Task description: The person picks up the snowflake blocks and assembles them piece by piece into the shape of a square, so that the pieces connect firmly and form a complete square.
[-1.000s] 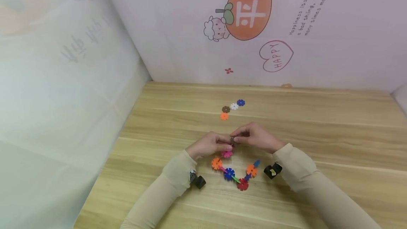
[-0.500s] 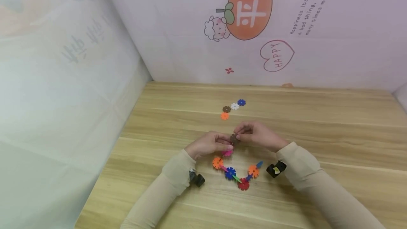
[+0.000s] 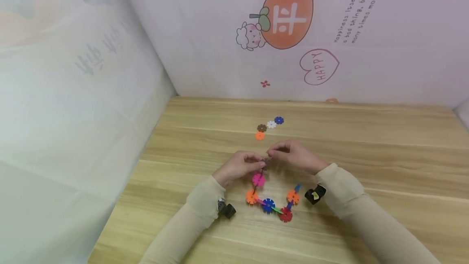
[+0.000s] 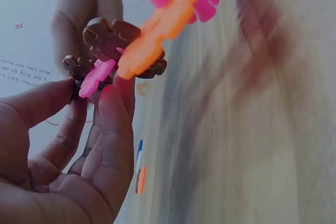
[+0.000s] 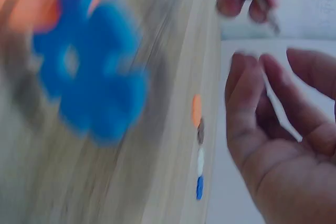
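Observation:
A zigzag chain of slotted snowflake discs lies below my hands in the head view. Among its discs are a pink one point(image 3: 258, 180), an orange one point(image 3: 251, 196), a dark blue one point(image 3: 268, 205) and a red one point(image 3: 286, 214). At the upper end is a brown disc point(image 4: 77, 67), which my left hand point(image 3: 239, 166) pinches between thumb and fingers. A light blue disc point(image 5: 92, 66) forms the other end. My right hand point(image 3: 298, 157) is just beside the pinched disc, fingers bent and fingertips holding nothing in the right wrist view.
Farther back on the wooden table point(image 3: 366, 133), loose discs lie in a line: orange point(image 3: 259, 135), brown point(image 3: 261, 128), white point(image 3: 271, 124) and blue point(image 3: 279, 120). Printed cloth walls point(image 3: 220, 68) rise behind and at the left.
The right fingers have let go of the brown disc they held half a second ago. The left fingers now pinch it, and the pink disc shows more fully below them.

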### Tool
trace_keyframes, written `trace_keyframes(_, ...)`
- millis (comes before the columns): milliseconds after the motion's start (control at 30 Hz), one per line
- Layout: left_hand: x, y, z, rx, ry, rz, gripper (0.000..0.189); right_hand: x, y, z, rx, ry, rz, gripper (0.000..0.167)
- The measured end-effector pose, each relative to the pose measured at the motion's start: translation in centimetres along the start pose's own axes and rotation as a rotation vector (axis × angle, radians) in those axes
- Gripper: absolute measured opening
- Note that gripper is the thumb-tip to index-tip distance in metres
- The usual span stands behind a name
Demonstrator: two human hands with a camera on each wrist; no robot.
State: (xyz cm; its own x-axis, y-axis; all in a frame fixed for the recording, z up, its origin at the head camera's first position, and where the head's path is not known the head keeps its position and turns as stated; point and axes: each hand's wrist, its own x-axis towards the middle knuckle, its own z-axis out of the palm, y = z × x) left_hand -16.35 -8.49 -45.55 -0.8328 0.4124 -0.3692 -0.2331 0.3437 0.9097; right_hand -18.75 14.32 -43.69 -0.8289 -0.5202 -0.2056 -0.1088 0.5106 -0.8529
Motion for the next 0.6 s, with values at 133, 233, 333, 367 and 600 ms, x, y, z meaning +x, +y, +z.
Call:
trace_keyframes(133,-0.2,-0.2,-0.3,0.021,0.047,-0.018,0.016,0.7,1.1,-0.6,-0.096,0.089,0.042,0.036)
trace_keyframes(233,-0.4,-0.4,-0.5,0.033,0.085,-0.044,0.015,1.6,1.8,-1.1,-0.157,0.137,0.061,0.039)
trace_keyframes(333,-0.7,-0.5,-0.6,0.007,0.113,-0.059,0.016,2.7,2.4,-1.5,-0.199,0.178,0.068,0.041)
trace_keyframes(367,-0.7,-0.5,-0.7,-0.009,0.121,-0.057,0.016,3.1,2.7,-1.6,-0.205,0.190,0.070,0.042)
trace_keyframes(600,-0.8,-0.5,-1.2,-0.062,0.133,-0.055,0.016,6.5,3.7,-3.3,-0.366,0.274,0.056,0.047)
